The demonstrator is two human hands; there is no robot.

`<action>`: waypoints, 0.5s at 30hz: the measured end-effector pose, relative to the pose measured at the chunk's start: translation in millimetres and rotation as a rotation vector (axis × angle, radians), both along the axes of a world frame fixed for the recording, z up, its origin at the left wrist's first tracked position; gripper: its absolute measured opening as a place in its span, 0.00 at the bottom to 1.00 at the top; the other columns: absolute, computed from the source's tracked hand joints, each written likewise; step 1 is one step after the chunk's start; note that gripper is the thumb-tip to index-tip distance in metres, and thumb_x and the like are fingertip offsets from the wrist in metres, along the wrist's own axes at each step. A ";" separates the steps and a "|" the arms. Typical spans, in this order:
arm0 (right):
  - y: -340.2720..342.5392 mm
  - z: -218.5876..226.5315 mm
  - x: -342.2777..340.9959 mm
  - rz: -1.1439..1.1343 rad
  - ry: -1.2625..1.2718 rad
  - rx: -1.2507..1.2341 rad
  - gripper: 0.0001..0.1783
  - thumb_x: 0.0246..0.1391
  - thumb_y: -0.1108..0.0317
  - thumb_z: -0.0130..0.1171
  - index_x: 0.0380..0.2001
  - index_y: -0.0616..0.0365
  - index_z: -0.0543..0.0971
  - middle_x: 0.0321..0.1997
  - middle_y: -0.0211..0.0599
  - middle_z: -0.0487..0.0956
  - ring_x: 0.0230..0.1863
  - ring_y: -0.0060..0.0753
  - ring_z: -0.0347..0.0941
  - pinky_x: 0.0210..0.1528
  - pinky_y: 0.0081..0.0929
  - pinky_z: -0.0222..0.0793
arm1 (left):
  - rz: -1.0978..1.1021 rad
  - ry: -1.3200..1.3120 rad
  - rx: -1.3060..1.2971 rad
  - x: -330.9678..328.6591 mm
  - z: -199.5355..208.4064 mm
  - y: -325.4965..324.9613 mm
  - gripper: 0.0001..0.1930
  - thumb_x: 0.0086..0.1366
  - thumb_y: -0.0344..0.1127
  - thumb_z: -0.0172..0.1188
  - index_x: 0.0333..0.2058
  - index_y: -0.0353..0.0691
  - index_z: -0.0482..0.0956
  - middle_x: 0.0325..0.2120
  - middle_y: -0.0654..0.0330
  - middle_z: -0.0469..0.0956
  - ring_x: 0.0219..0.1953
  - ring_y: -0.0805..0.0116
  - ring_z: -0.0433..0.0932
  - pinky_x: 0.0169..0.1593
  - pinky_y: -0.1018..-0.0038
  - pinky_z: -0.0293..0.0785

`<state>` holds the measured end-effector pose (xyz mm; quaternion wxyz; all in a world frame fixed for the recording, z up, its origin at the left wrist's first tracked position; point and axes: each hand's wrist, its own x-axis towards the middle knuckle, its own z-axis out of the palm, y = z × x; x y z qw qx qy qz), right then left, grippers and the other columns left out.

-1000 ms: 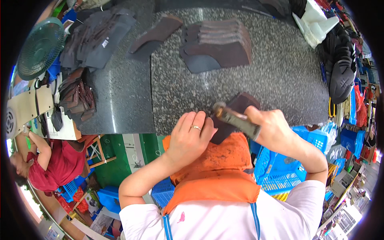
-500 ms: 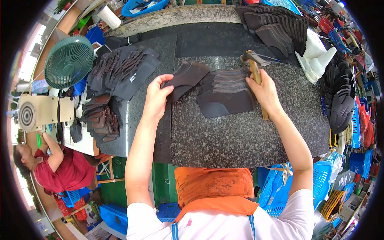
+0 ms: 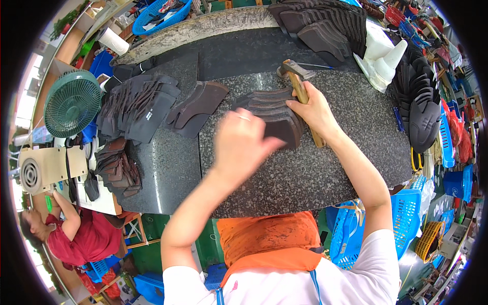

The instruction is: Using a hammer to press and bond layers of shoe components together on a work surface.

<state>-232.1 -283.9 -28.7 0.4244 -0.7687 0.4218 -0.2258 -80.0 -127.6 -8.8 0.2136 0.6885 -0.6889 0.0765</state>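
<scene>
My right hand (image 3: 311,109) is shut on the wooden handle of a hammer (image 3: 300,87), whose metal head points away from me on the speckled granite slab (image 3: 315,175). The hand rests against the right side of a fanned stack of dark leather pieces (image 3: 267,107). My left hand (image 3: 241,145) is blurred and hovers at the stack's near edge, its fingers touching the front piece; its grip cannot be made out. A couple of loose dark pieces (image 3: 195,104) lie left of the stack.
More dark leather piles (image 3: 137,104) (image 3: 118,168) cover the left bench beside a green fan (image 3: 71,104). Stacked pieces (image 3: 325,23), white material (image 3: 381,56) and black soles (image 3: 419,101) sit at the back right. Blue baskets (image 3: 404,216) stand below; a person in red (image 3: 84,236) sits lower left.
My left hand has left the piece it laid down at the left and swung back right to the stack. My right hand with the hammer stays beside the stack.
</scene>
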 end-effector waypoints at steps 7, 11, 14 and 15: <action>9.1 1.6 -3.1 0.079 -0.094 0.100 0.15 0.53 0.70 0.65 0.41 0.62 0.73 0.35 0.34 0.75 0.38 0.23 0.71 0.44 0.26 0.68 | -0.031 0.355 0.164 -20.1 -15.5 -17.6 0.15 0.49 0.41 0.69 0.17 0.38 0.74 0.25 0.54 0.76 0.31 0.51 0.76 0.38 0.60 0.73; 0.3 -9.2 -4.4 0.127 -0.066 -0.165 0.15 0.51 0.70 0.63 0.39 0.63 0.71 0.38 0.48 0.76 0.41 0.47 0.75 0.45 0.39 0.71 | -0.165 0.725 0.107 9.1 2.4 2.8 0.14 0.51 0.36 0.61 0.17 0.33 0.68 0.33 0.51 0.79 0.46 0.53 0.78 0.48 0.64 0.72; -4.2 -15.6 -7.6 0.134 -0.001 -0.332 0.14 0.51 0.72 0.62 0.39 0.64 0.71 0.43 0.52 0.75 0.43 0.55 0.73 0.47 0.43 0.70 | -0.200 1.165 0.081 15.7 29.0 44.4 0.08 0.49 0.29 0.56 0.19 0.30 0.67 0.40 0.53 0.77 0.43 0.61 0.76 0.48 0.65 0.72; -3.8 -14.3 -8.5 0.122 0.044 -0.354 0.14 0.51 0.73 0.62 0.39 0.65 0.71 0.46 0.53 0.74 0.45 0.58 0.72 0.48 0.45 0.70 | -0.199 1.166 0.083 10.9 32.4 54.5 0.08 0.49 0.29 0.56 0.19 0.30 0.67 0.40 0.53 0.77 0.43 0.61 0.76 0.48 0.65 0.72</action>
